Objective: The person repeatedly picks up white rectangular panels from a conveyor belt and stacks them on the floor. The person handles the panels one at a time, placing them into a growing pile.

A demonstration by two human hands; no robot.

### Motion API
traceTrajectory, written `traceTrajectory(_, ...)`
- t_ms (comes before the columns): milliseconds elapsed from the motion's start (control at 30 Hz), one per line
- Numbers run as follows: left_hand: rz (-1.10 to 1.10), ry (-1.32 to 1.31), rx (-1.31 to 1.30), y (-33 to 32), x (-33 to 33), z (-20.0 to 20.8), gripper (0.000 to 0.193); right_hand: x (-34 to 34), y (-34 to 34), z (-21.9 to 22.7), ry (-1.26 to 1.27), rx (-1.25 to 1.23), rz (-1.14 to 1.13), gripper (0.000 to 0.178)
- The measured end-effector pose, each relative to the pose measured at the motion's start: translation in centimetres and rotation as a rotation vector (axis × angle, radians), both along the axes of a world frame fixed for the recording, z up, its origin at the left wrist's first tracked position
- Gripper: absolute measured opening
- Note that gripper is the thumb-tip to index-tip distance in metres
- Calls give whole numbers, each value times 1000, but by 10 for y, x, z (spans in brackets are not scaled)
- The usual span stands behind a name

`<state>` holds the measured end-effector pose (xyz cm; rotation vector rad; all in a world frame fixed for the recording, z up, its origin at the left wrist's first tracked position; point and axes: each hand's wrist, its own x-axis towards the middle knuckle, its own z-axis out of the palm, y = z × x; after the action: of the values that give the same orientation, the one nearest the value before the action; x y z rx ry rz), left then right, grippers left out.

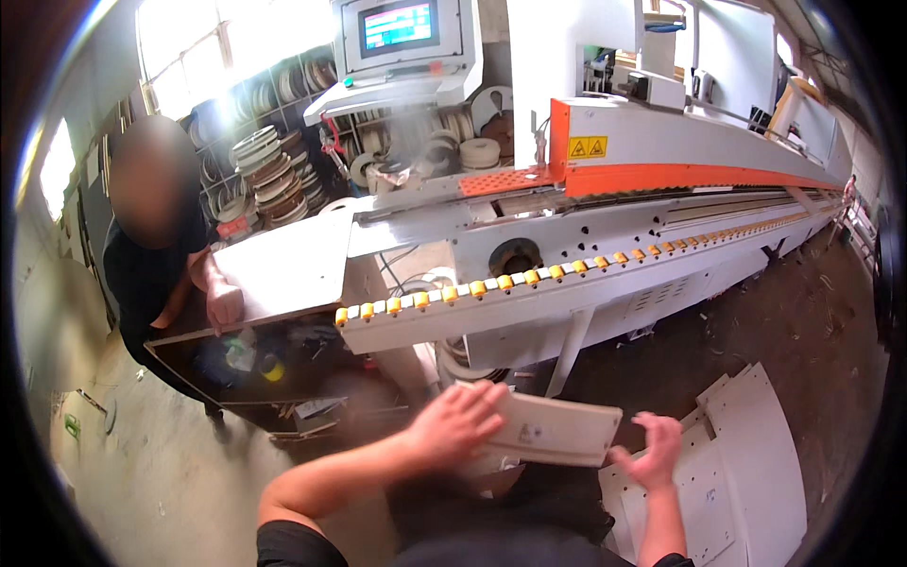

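A narrow white board (567, 430) is held up in front of my body, tilted slightly down to the right. My left hand (456, 422) is closed on its left end, with the fingers over the upper edge; the thumb is hidden. At the other end my right hand (654, 450) is open, thumb and fingers spread apart. Its thumb is close to the board's lower right corner; I cannot tell whether it touches. Small dark marks show on the board's face. Below and to the right lie stacked white panels (756, 454) with small holes.
Ahead runs a long white-and-orange machine (699, 151) with a rail of yellow rollers (477, 288) on its near side. A control screen (399, 26) stands above it. At left, a person (156, 255) leans on a white-topped table (283, 265). Edging rolls (269, 175) are stacked behind.
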<state>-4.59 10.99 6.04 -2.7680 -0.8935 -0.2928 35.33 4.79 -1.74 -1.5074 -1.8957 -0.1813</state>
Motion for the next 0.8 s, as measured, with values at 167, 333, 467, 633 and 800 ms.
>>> traceTrajectory(167,184,-201,35,47,-43,61,67,131,-43,-85,113,-292,-440,70)
traceTrajectory(333,388,-299,-11,120,-82,96,69,226,-112,-143,185,-740,-719,113)
traceTrajectory(467,540,-292,-152,183,-103,107,69,282,-171,-166,161,-875,-821,140)
traceTrajectory(633,624,-323,-318,270,-129,82,71,311,-197,-162,220,-974,-856,150)
traceTrajectory(800,484,-421,64,299,-129,59,26,294,-180,-148,138,-963,-830,148)
